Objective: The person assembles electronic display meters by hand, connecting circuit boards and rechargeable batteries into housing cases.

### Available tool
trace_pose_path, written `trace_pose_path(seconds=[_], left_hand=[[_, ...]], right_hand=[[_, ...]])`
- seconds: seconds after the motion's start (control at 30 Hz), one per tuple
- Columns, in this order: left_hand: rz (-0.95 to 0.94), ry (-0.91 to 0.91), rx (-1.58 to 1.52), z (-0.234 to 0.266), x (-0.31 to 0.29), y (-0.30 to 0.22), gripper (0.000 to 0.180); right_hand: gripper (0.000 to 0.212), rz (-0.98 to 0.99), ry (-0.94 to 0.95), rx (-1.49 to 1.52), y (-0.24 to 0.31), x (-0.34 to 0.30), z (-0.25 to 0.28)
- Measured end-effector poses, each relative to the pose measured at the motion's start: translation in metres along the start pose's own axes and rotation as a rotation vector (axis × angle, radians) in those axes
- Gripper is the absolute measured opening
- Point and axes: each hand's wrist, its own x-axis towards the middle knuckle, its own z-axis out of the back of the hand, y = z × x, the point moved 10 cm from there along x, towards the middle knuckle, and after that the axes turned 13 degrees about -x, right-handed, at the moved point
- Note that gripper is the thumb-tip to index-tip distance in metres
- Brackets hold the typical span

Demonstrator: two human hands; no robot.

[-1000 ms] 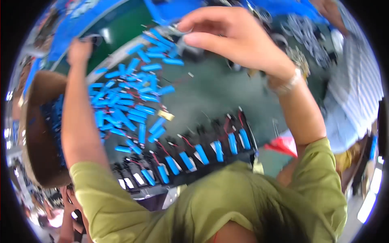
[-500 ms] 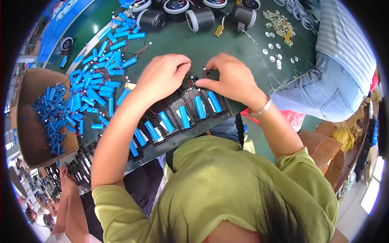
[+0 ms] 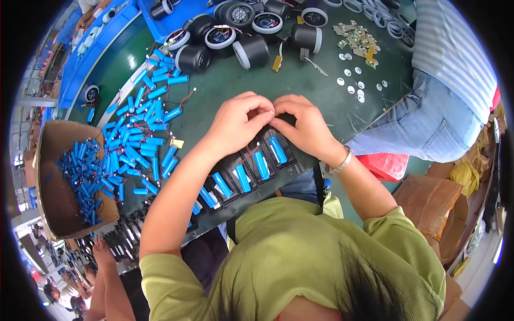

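Black casings [image 3: 289, 155] stand in a slanting row along the near edge of the dark green table [image 3: 225, 88], running from 6 o'clock to 7 o'clock as seen from where the two hands meet. They are shallow and narrow, and in each one that shows clearly lies a blue cylindrical cell [image 3: 242, 178], tilted so that its ends point to 11 and 5 o'clock. White strips [image 3: 234, 173] show beside several of the cells, and a thin red wire [image 3: 248, 156] crosses one casing near the row's upper end. The left forearm covers part of the row's lower end. Left hand [image 3: 238, 124] and right hand [image 3: 306, 128] come together just beyond the casings, fingers bent and fingertips touching or nearly so. The left thumb and forefinger are drawn close, while the right thumb and forefinger curve around a small dark gap; whether either is clamped on something I cannot tell, as the fingers hide it. From that meeting point, loose blue cells [image 3: 143, 146] spread near 9 o'clock, a cardboard box [image 3: 48, 176] of more sits between 8 and 9, and white discs [image 3: 361, 85] lie near 2.
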Motion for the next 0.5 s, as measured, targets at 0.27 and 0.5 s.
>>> trace_pose_path(seconds=[0.27,0.5], left_hand=[[-0.192,-0.202,-0.056,0.027,0.008,-0.023,0.019],[-0.302,-0.198,0.990,0.037,0.064,-0.032,0.061]], right_hand=[[0.008,-0.352,0.136,0.577,-0.032,-0.005,-0.015],[0.008,-0.257,0.219,0.314,-0.021,0.004,-0.006]])
